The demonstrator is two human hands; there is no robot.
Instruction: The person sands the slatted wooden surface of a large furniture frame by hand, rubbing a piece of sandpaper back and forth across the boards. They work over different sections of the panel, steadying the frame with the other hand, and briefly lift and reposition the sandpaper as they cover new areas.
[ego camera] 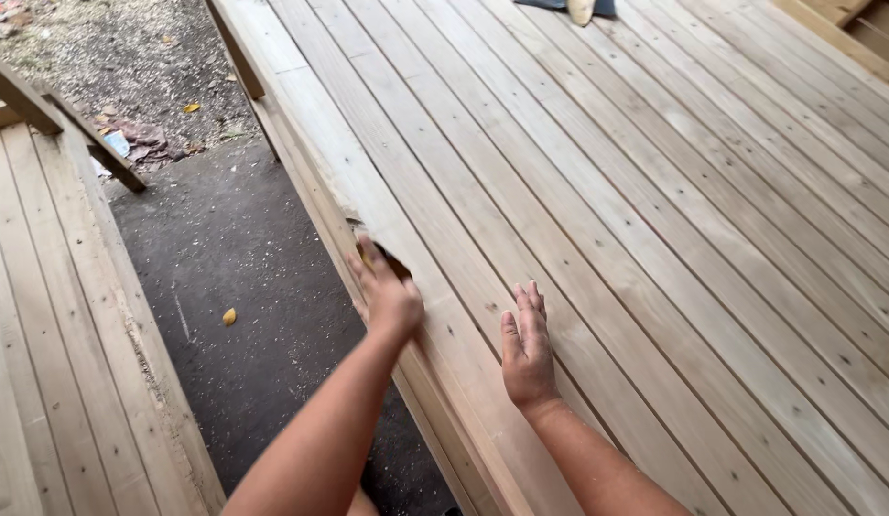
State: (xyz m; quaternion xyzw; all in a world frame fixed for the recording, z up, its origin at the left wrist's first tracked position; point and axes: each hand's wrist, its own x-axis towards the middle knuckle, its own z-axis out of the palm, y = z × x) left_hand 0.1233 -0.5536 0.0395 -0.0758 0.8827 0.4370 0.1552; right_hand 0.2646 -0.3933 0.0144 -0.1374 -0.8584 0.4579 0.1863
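A pale wooden deck (pixel 655 239) of long planks runs away from me toward the upper left. My left hand (pixel 385 291) reaches over the deck's outer edge board (pixel 315 124) and curls around a broken, splintered notch in that edge. My right hand (pixel 527 346) lies flat, palm down, fingers together, on a plank a little to the right of it. Neither hand holds a loose object.
Left of the deck lies a drop to dark pavement (pixel 244 287) with a yellow leaf (pixel 229 316). A second wooden platform (pixel 53 363) stands at the far left with an angled brace (pixel 91 134). Gravel and litter (pixel 129 57) lie beyond. A dark object (pixel 569 8) rests at the deck's far end.
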